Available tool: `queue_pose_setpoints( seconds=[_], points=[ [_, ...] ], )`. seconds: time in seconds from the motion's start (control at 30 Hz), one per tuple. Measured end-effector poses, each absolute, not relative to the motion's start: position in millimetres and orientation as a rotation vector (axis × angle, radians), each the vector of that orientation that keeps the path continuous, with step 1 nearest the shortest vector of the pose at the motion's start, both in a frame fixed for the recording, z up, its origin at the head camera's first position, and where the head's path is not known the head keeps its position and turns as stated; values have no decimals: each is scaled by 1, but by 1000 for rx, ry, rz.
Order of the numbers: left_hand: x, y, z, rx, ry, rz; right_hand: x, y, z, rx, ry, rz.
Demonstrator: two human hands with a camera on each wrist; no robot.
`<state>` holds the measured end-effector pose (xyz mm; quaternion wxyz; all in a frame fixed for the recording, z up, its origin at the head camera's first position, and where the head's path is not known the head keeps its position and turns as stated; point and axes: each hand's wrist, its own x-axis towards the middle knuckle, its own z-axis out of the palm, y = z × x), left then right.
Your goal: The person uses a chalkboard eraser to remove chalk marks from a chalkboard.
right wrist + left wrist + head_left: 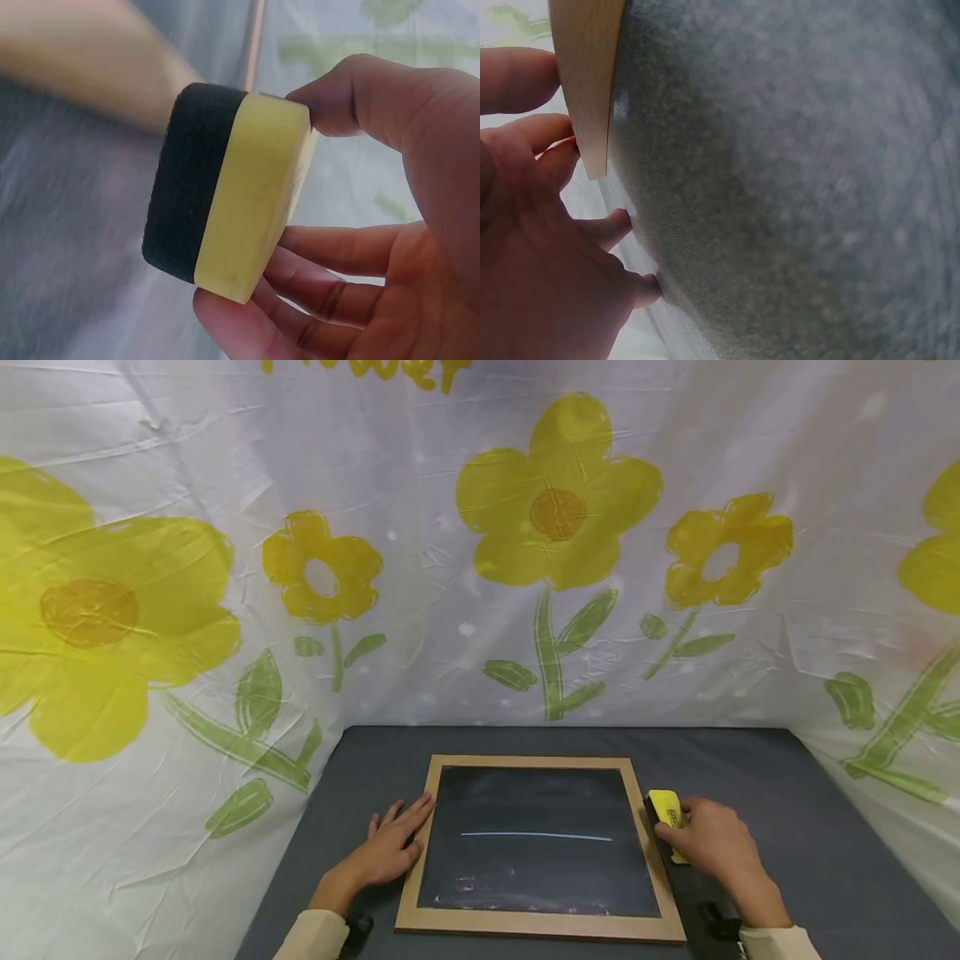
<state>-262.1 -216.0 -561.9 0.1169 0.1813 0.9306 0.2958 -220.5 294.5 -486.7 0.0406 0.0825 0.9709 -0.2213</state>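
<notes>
Resting left hand (381,852): at nine o'clock of the small blackboard (536,797), fingers spread and mostly straight; a digit or two touch the wooden frame (540,923), others reach the dark grey tablecloth (367,764), and nothing is gripped. Bracing the board seems already in place.

Wooden frame: flat on the tablecloth between both hands, its long sides toward twelve and six.

Pinkish smudges (467,883): toward eight o'clock on the writing surface, with pale smears along the edge at six; these marks remain to be seen.

White line (536,836): one thin stroke through the middle, running from nine toward three o'clock, whole from end to end with no gap. As far as can be judged, no wiping of it is done and all of it is left.

Yellow eraser (667,812): just off the blackboard at three o'clock, beside the frame; its black felt pad (185,184) faces toward nine. Whether it touches the frame or the cloth, I cannot tell. It is ready in hand but not yet on the stroke.

Right hand (716,839): beyond the eraser at three o'clock, thumb and fingers bent around its yellow body, parted by no more than its bulk.
</notes>
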Motion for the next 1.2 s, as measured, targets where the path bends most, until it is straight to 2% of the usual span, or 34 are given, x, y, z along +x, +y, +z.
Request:
queue_pose_setpoints(
  seconds=[0.17,0.4,0.73,1.2],
  points=[
    [-263,-215,-560,534,2723,871,-223,273,-482,157,3012,-696],
    [-264,-213,-560,552,2732,862,-229,249,-495,145,3047,-636],
    [-262,-213,-564,548,2718,877,-227,235,-510,155,3104,-579],
    [-261,-216,-561,542,2709,877,-230,216,-507,157,3123,-487]
  ],
)
